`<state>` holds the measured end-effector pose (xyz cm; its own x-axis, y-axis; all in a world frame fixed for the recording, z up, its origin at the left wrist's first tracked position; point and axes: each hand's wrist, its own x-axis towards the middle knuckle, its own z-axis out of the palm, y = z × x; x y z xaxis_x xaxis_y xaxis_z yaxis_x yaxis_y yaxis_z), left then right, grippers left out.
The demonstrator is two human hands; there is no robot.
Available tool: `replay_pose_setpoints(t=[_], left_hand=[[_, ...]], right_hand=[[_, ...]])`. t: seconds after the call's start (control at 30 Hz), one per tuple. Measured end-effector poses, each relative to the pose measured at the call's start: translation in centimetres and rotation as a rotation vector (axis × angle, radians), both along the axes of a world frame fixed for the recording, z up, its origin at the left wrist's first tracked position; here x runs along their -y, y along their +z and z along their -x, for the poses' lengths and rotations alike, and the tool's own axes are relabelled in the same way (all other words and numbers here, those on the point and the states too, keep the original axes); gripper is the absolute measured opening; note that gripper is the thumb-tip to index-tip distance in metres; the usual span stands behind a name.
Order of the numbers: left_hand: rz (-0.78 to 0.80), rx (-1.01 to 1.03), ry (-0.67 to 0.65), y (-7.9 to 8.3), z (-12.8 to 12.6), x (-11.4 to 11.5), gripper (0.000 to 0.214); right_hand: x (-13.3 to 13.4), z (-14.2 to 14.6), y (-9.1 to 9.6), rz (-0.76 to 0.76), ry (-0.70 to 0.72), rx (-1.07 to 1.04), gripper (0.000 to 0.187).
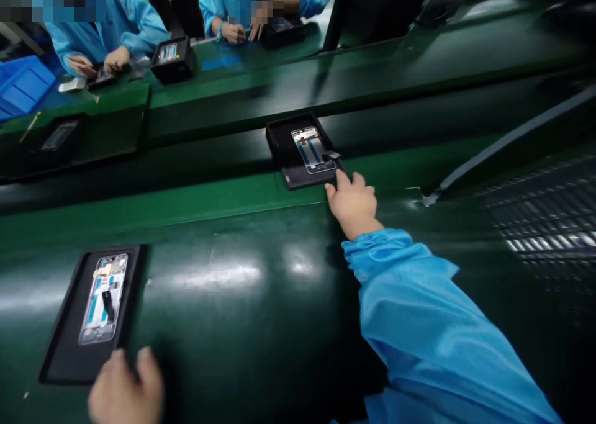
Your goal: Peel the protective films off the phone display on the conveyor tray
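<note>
My right hand [354, 203] reaches forward to the near right corner of a black tray [284, 151]. Its fingers are apart and appear to touch the tray's edge; I see no grip around it. Inside that tray lies an opened phone frame [313, 151] with blue strips and a dark flex cable at its near end. At the lower left, my left hand [125, 390] is slightly blurred, thumb and forefinger apart, by the near edge of a second black tray [63, 343]. This tray holds another phone frame [95, 315] with a black strip lying across it.
Across the green bench [223, 337], two people in blue sleeves [144, 23] work with their hands. A black box [172, 64] holding a phone part, another dark tray [58, 135] and a blue bin [25, 85] stand farther off. A grey cable [507, 141] crosses at right.
</note>
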<state>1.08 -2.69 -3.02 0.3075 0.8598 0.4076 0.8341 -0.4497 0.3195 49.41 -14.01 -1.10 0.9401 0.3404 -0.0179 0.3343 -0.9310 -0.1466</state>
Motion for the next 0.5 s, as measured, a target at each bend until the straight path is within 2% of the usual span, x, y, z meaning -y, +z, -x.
replay_pose_setpoints(t=[0.03, 0.07, 0.13, 0.23, 0.3, 0.37, 0.43, 0.5], left_hand=[[-0.063, -0.053, -0.091, -0.7, -0.9, 1.3, 0.043], [-0.058, -0.092, -0.181, -1.1, -1.7, 2.2, 0.040], [-0.040, -0.104, -0.274, -1.5, -3.1, 3.2, 0.038], [0.103, -0.022, -0.231, -0.6, -4.5, 3.0, 0.043], [0.337, 0.077, -0.173, 0.5, -5.6, 3.0, 0.042], [0.650, 0.219, -0.073, 1.6, -7.3, 3.6, 0.037], [0.966, 0.433, 0.076, 2.5, -9.8, 4.9, 0.037], [1.243, 0.743, 0.176, 2.9, -12.6, 6.2, 0.037]], right_hand=[[-0.3, -0.6, 0.1, 0.028, -0.001, -0.029, 0.049], [-0.6, -1.0, 0.2, 0.055, 0.007, -0.059, 0.049], [-1.0, -1.3, 0.5, 0.095, 0.046, -0.093, 0.046], [-1.2, -0.3, 1.4, 0.105, 0.128, -0.051, 0.041], [-1.1, 1.5, 2.4, 0.094, 0.185, -0.004, 0.042], [-0.5, 4.2, 3.6, 0.096, 0.267, 0.022, 0.045], [0.7, 7.8, 4.6, 0.126, 0.401, 0.003, 0.045], [2.1, 11.8, 5.2, 0.159, 0.562, -0.051, 0.043]])
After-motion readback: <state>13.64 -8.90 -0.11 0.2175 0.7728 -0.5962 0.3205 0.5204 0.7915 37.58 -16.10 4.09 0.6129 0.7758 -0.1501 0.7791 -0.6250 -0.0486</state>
